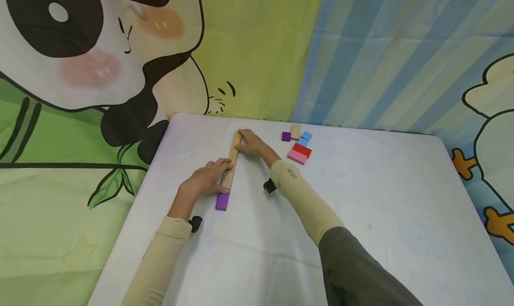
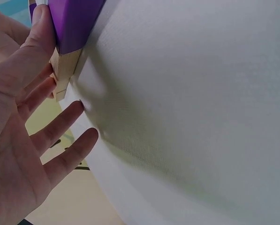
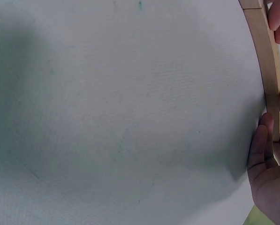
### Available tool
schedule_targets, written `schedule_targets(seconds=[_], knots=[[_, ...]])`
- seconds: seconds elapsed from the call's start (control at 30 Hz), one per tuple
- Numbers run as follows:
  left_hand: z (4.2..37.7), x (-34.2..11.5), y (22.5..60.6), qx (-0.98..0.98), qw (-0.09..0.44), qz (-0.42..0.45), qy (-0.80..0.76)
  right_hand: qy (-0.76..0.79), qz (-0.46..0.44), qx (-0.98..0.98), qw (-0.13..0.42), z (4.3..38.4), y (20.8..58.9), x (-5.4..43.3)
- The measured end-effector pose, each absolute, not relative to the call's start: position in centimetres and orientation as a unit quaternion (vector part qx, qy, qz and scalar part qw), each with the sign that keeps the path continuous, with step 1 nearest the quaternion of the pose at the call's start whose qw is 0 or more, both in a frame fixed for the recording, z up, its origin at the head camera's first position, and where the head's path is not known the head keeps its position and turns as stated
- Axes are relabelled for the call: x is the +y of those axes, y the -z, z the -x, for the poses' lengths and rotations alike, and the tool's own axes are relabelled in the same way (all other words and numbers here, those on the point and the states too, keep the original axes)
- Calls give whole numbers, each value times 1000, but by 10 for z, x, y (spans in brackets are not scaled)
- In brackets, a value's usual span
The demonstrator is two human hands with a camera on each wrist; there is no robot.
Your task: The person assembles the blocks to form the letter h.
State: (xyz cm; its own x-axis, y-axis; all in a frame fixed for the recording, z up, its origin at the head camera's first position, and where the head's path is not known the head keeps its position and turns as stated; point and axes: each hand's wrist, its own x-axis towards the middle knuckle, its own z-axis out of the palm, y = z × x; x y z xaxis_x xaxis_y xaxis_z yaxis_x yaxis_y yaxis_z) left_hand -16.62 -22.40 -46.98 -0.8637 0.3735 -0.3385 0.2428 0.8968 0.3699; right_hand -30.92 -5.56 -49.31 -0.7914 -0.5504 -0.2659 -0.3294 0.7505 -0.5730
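Observation:
A straight row of plain wooden blocks (image 1: 227, 176) lies on the white table, with a purple block (image 1: 222, 201) at its near end. My left hand (image 1: 205, 179) touches the row from the left. Its thumb lies at the seam by the purple block, and its other fingers reach forward, fairly straight and spread in the left wrist view. At the far end my right hand (image 1: 252, 143) pinches the last wooden block (image 3: 273, 101) between thumb and curled fingers. Part of that end is hidden behind the fingers.
Right of the row, toward the back edge, lie a small purple cube (image 1: 286, 136), a wooden block (image 1: 295, 132), blue pieces (image 1: 304, 138), a red block (image 1: 302, 150) and a pink block (image 1: 297, 156). A printed cloth (image 1: 257, 51) hangs behind the table.

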Motion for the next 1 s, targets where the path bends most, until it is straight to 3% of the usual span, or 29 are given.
schedule_targets(seconds=[1.0], knots=[[168,-224,468,951,212,-157,-162,268,268,892,245,305,491,-52]])
